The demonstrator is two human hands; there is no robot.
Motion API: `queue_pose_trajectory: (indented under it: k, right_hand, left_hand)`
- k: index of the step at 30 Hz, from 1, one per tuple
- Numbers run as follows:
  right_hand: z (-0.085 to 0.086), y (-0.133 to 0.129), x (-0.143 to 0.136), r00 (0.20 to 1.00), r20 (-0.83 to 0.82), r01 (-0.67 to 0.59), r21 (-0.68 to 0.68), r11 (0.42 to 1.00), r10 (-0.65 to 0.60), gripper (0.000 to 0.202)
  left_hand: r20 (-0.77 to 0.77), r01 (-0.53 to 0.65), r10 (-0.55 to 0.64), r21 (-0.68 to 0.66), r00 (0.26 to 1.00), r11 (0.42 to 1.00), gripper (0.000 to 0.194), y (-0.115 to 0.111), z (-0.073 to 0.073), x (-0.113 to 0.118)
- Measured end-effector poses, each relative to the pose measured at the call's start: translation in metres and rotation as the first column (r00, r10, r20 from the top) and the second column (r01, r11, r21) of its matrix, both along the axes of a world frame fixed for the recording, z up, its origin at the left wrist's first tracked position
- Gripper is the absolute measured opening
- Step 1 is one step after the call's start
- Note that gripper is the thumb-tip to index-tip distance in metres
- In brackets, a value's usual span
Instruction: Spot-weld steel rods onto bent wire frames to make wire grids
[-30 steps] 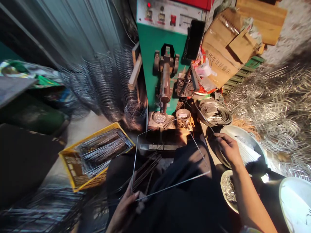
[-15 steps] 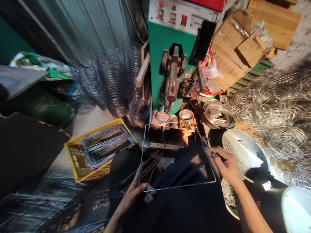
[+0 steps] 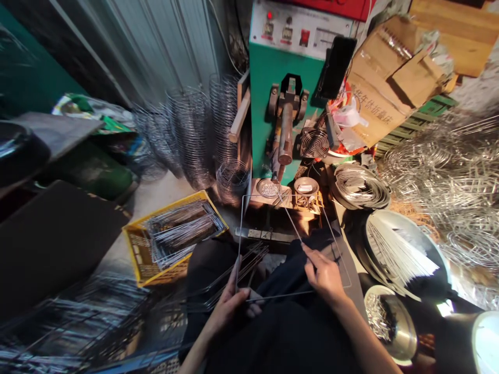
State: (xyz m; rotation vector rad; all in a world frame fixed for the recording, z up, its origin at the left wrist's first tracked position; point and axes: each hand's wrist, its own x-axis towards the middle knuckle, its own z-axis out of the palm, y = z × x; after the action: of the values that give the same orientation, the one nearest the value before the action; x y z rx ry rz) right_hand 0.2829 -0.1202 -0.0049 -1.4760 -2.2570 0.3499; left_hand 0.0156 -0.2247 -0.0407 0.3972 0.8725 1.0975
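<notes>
A thin rectangular wire frame (image 3: 240, 228) is held over the dark-clothed lap. At its lower left corner my left hand (image 3: 230, 304) grips it between thumb and fingers. My right hand (image 3: 323, 272) pinches the near end of a straight rod (image 3: 290, 219), which slants up and left across the frame's opening. The rod's far end is near the small round dish of bits (image 3: 268, 188) below the green machine's (image 3: 259, 104) metal arm (image 3: 286, 135). Several more bent wires (image 3: 249, 262) lie by my left hand, partly hidden.
A yellow crate (image 3: 132, 254) of wires stands at left, with coiled wire stacks (image 3: 193, 140) behind. At right are a bowl of flat strips (image 3: 440, 259), a bowl of small parts (image 3: 407, 332), coiled strips (image 3: 360, 187) and tangled wire rings (image 3: 463, 202).
My right hand has left the frame's right side and moved inward, now with a straight rod in it. My left hand still holds the frame. The view has shifted slightly.
</notes>
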Motion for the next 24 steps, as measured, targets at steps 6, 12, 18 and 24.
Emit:
queue_pose_trajectory:
  k: [6,12,18,24]
  right_hand:
    - [0.001,0.004,0.042,0.965,0.138,0.228,-0.021,0.973,-0.223,0.045]
    - [0.019,0.011,0.021,0.989,-0.142,0.016,-0.177,0.984,-0.042,0.04]
    - [0.034,0.013,-0.003,0.93,-0.218,-0.363,-0.406,0.838,0.297,0.06]
    - [0.033,0.003,-0.004,0.86,-0.242,-0.509,-0.398,0.763,0.448,0.063]
  left_hand:
    - [0.02,-0.038,0.038,-0.011,0.999,0.999,0.104,-0.001,-0.008,0.001]
    - [0.027,-0.025,0.024,0.039,0.999,0.999,0.105,0.007,-0.006,0.003]
    - [0.069,-0.09,0.087,0.046,0.994,0.995,0.102,0.003,0.01,-0.001]
    - [0.03,-0.124,0.122,0.049,0.992,0.991,0.099,-0.006,0.011,-0.009]
